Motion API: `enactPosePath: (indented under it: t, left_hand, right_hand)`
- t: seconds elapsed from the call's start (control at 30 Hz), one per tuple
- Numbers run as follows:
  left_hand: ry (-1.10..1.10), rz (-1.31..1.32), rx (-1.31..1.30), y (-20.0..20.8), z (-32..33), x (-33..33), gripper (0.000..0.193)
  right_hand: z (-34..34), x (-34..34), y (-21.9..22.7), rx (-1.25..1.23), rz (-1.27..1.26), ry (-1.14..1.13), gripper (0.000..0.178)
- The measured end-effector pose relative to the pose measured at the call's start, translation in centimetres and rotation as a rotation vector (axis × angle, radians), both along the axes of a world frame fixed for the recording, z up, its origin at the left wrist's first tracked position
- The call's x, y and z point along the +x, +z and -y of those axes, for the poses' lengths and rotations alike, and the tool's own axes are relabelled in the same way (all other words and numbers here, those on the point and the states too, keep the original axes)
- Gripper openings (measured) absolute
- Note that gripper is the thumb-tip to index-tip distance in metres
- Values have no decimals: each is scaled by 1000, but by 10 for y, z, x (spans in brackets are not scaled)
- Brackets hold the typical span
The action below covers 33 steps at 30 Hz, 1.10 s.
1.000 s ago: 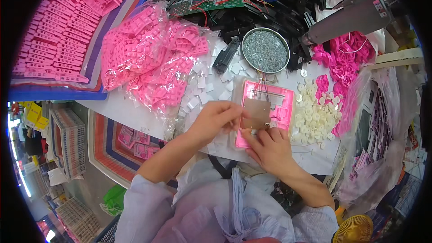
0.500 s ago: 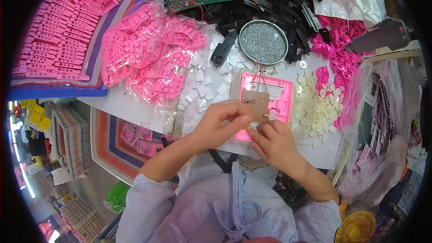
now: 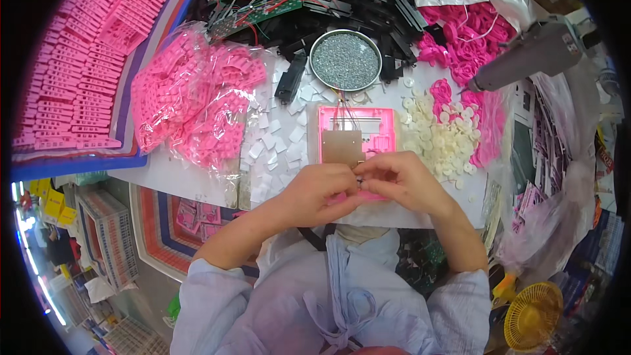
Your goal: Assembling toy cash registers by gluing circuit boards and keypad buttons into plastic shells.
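Observation:
A pink plastic case (image 3: 388, 121) lies in front of me, with a brown circuit board (image 3: 343, 147) over its left part. Thin wires (image 3: 342, 113) run from the case's top side toward a round tin. At the board's lower right corner my hands meet, fingertips close together. My left hand (image 3: 321, 192) has its fingers curled in. Thumb and forefinger of my right hand (image 3: 402, 180) pinch at the same spot. Something small and dark shows between the fingertips, too small to name. The lower part of the case is mostly hidden behind my hands.
Beyond the case stands the round tin (image 3: 346, 37) of small metal screws. White square pieces (image 3: 268, 146) lie left, cream round pieces (image 3: 447, 148) right. A grey powered screwdriver (image 3: 526, 59) hangs at right. Bagged pink parts (image 3: 197, 102) and black parts (image 3: 355, 0) surround the work.
The whole scene has shifted left in view. My right hand has come up beside the board's lower right corner, while my left hand has dropped lower against the board.

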<state>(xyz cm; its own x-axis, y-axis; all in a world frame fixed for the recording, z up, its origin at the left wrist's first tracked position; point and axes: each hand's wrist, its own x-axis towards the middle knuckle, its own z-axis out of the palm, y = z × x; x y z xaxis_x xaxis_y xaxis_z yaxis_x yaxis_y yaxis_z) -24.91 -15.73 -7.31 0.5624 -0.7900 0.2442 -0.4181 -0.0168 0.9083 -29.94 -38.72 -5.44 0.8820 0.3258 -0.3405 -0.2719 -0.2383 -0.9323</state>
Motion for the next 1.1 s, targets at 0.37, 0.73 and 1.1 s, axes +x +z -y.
enactPosePath:
  t: [0.37, 0.73, 1.1]
  left_hand:
    - [83, 437, 211, -32, 1, -44, 26]
    - [65, 508, 263, -44, 3, -43, 34]
    - [-119, 683, 417, -28, 8, -37, 54]
  right_hand:
    - [5, -54, -11, -708, 698, 38, 14]
    - [15, -60, -55, -354, 766, -164, 17]
    - [14, -85, -61, -527, 777, -263, 29]
